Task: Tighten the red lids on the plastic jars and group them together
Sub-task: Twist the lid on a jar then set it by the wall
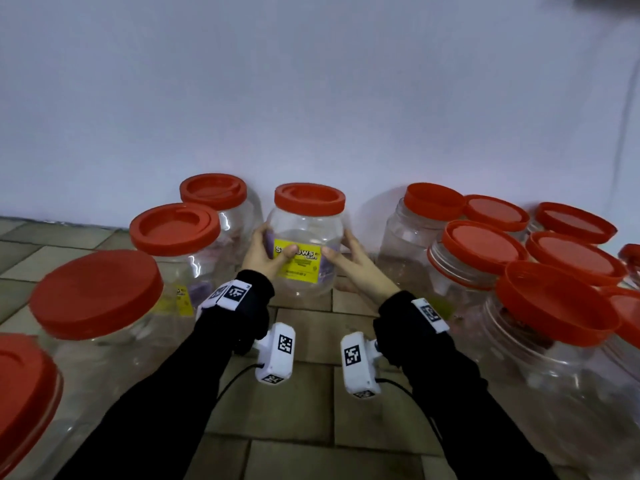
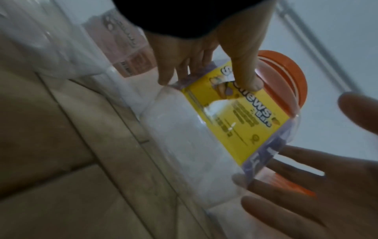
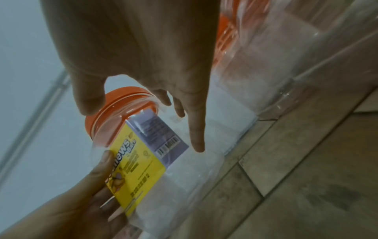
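Both hands, left hand, right hand, gripping empty clear jar, red lid on

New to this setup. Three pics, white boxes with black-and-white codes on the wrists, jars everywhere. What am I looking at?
No robot here: a person works with bare hands, wearing cameras. The wide picture comes from a head camera looking down. The white boxes on the wrists are two more cameras; each of the other pictures looks along one hand.

On the tiled floor, by a pale wall, stand many clear plastic jars with red lids, some at the left, a tighter bunch at the right.

The left hand and right hand hold one jar by its sides, thumbs on its yellow label. Its lid is on; how tight cannot be seen.
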Motion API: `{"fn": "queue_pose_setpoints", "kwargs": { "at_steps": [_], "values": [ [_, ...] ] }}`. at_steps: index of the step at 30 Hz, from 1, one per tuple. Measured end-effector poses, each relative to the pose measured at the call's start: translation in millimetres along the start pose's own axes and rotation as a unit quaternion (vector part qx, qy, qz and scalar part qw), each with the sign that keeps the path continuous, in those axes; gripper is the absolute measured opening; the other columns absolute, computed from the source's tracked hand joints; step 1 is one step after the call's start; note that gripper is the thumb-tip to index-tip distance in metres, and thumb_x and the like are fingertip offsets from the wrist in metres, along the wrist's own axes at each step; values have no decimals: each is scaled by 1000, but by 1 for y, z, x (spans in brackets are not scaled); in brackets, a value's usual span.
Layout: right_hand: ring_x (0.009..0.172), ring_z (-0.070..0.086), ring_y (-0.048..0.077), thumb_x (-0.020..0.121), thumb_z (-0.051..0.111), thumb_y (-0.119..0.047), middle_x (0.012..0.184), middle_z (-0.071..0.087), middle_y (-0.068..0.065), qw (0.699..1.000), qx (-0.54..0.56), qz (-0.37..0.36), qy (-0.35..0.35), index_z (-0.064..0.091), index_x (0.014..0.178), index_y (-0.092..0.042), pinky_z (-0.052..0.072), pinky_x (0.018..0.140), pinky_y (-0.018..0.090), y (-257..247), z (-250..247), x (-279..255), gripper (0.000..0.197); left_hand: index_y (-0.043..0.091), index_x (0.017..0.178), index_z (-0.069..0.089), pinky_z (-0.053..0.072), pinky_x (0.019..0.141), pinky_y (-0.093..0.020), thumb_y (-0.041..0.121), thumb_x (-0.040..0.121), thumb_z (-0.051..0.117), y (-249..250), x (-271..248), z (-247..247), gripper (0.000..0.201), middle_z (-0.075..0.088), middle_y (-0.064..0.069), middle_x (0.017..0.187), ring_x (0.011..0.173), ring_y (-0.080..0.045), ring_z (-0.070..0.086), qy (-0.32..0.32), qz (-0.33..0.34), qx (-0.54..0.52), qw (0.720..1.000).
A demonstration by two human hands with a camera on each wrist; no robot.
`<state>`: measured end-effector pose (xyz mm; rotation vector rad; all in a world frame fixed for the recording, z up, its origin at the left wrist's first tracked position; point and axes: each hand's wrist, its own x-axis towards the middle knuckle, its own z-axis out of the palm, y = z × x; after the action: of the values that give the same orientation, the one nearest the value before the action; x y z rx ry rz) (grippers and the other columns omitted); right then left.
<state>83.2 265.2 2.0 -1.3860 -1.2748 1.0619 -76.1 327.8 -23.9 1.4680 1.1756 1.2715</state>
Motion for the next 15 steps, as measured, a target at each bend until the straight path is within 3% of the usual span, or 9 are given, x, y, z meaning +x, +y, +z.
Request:
{"fn": "queue_pose_setpoints", "kwargs": {
  "at_steps": [2, 5, 7, 9, 12, 15],
  "values": [
    [139, 28, 18, 51, 65, -78, 153, 24, -1, 1000, 4, 2, -5, 15, 146, -31, 30, 111, 51, 15, 4, 18, 117, 6, 130, 37, 40, 100, -44, 55, 49, 66, -15, 13, -2, 99, 52, -14, 123, 115, -27, 51, -6, -6, -3, 1000],
    [141, 22, 19, 79, 64, -50, 154, 14, 1, 1000, 1, -5, 11, 16, 148, -23, 29, 112, 50, 8, 18, 19, 88, 11, 135, 32, 35, 104, -48, 53, 51, 69, -34, 28, -5, 101, 46, -14, 134, 123, -26, 44, -7, -24, 28, 999],
    [142, 18, 20, 88, 59, -33, 155, 12, 5, 1000, -9, -13, 18, 14, 148, -19, 25, 114, 47, 10, 21, 27, 76, 7, 137, 28, 34, 105, -48, 58, 48, 66, -42, 37, -5, 109, 41, -17, 138, 126, -28, 41, -12, -44, 45, 998],
    [142, 17, 20, 90, 57, -27, 155, 10, 5, 1000, -18, -18, 18, 12, 148, -16, 23, 115, 44, 11, 22, 36, 74, 8, 139, 23, 33, 105, -48, 61, 49, 63, -35, 40, -5, 112, 40, -18, 139, 127, -30, 41, -7, -66, 65, 996],
    [142, 18, 23, 91, 56, -25, 154, 10, 6, 998, -46, -27, 24, 13, 147, -16, 24, 114, 45, 10, 19, 42, 72, 6, 142, 11, 25, 110, -44, 39, 72, 70, -22, 37, -5, 98, 29, -17, 145, 134, -31, 29, -12, -50, 108, 993],
    [140, 23, 27, 91, 56, -25, 152, 9, 8, 995, -69, -48, 44, 17, 147, -20, 27, 113, 48, 4, 10, 29, 69, 16, 144, -2, 15, 112, -49, 29, 76, 70, -7, 23, -7, 100, 7, -15, 152, 140, -28, 10, -1, 0, 127, 992]
  ]
}}
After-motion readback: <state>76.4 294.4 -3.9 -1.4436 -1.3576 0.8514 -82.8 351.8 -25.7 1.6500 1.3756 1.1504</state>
